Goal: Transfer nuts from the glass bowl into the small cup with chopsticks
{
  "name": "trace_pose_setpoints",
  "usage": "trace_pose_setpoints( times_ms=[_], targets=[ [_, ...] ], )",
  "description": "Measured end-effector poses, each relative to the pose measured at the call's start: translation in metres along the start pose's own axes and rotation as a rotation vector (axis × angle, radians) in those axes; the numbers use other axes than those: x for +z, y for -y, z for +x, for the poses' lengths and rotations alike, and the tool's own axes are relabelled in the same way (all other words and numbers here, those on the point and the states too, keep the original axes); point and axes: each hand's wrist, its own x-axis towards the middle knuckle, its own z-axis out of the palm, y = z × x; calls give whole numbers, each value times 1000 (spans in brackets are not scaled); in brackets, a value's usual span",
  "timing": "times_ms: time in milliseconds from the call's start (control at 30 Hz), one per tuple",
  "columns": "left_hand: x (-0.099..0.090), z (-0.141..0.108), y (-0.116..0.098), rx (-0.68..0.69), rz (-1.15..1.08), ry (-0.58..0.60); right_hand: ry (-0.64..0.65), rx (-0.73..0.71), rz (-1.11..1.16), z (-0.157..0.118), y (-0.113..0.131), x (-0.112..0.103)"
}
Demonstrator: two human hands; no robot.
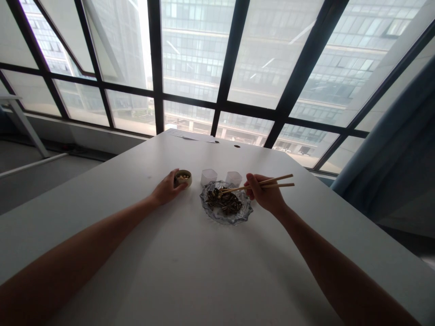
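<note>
My left hand (169, 188) is wrapped round the side of a small round cup (183, 183), which stands on the white table with pale, nut-like pieces inside. In my right hand (265, 192) is a pair of wooden chopsticks (272, 182), held between thumb and fingers. Their tips reach into a clear, scalloped glass dish (227, 221) heaped with dark, seed-like pieces (229, 203). A pale piece shows near the tips; whether they grip it I cannot tell.
Two small clear plastic cups, a left one (208, 176) and a right one (234, 178), stand just behind the dish. White paper (192, 136) lies at the far edge of the white table (204, 271). Beyond are large windows; a blue curtain (384, 158) hangs at right.
</note>
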Motion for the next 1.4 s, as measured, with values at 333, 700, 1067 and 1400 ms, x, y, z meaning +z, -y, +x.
trace_pose_setpoints(
  times_ms=[333, 700, 1067, 1400],
  targets=[
    [-3, -1, -5, -22, 30, 37, 73, 27, -21, -4, -18, 5],
    [-6, 1, -2, -24, -25, 17, -210, 299, 327, 11, -39, -2],
    [-7, -4, -9, 130, -59, -28, -231, 444, 553, 21, -48, -10],
    [-8, -4, -10, 145, -65, -19, -197, -103, 9, -3, -25, -13]
  ],
)
